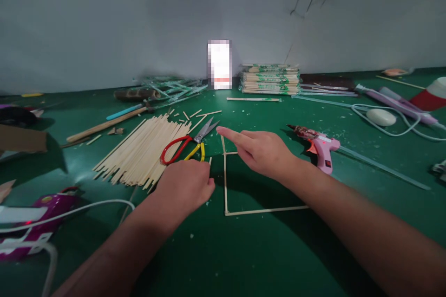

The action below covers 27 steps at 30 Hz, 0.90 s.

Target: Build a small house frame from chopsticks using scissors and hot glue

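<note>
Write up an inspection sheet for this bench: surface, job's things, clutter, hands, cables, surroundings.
Surface: green table, speckled with small chips.
Job's things: stick frame, an unfinished square lying flat; short stick.
Clutter: stick pile, scissors, pink glue gun, stack of wrapped sticks.
Hands: left hand closed on the short stick; right hand holds nothing, index finger pointing at the frame's far left corner.
Cables: white cable by the purple glue gun; second white cable at right.
Surroundings: grey wall.

We note pale bare-wood sticks (pixel 141 155), steel-bladed scissors (pixel 190 143) with glossy plastic handles — matt green table covering (pixel 244 250).
</note>
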Tool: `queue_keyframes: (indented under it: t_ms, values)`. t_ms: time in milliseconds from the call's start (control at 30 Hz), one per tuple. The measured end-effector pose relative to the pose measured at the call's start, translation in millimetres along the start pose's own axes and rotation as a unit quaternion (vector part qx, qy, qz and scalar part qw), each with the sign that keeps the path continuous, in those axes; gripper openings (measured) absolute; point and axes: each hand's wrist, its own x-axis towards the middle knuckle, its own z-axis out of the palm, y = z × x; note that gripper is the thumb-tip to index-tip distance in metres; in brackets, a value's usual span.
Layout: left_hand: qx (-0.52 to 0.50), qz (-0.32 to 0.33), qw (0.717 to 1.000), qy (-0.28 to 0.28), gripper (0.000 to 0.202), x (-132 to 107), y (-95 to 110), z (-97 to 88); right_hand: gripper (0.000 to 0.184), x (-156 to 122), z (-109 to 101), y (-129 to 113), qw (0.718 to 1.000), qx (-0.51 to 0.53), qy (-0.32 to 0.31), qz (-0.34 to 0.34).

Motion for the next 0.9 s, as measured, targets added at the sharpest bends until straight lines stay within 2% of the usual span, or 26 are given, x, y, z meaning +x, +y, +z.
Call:
queue_keyframes:
  t_ms: [167, 300, 400, 567, 667, 733, 833, 900]
  values:
    - [-0.024, -0.014, 0.999, -0.022, 0.018, -5, 4, 0.8, 0.055, 2, -10, 0, 0.999, -0.008, -0.026, -0.020]
    - [-0.011, -0.016, 1.000, -0.012, 0.012, -4, 0, 8.4, 0.056, 4, -20, 1, 0.998, -0.001, -0.052, -0.046]
    - [-0.018, -0.007, 1.000, -0.011, 0.007, 1, -3, 9.5, 0.054, 4, -25, 2, 0.998, 0.020, -0.053, -0.041]
    - [-0.030, 0.031, 0.999, -0.009, 0.007, 5, -8, 0.0, 0.053, 5, -26, 4, 0.998, 0.029, -0.053, -0.032]
    - [-0.111, 0.062, 0.992, 0.016, 0.011, 3, -9, -7.4, 0.054, 5, -27, 4, 0.997, 0.032, -0.055, -0.041]
    - [-0.213, 0.097, 0.971, 0.052, 0.010, 1, -7, -10.1, 0.055, 4, -28, 4, 0.997, 0.033, -0.057, -0.045]
    - [-0.359, 0.137, 0.913, 0.140, 0.011, -1, 3, -6.5, 0.055, 4, -30, 4, 0.997, 0.030, -0.064, -0.042]
    - [-0.408, 0.147, 0.879, 0.199, 0.013, -2, 14, 1.0, 0.056, 4, -30, 5, 0.996, 0.030, -0.071, -0.040]
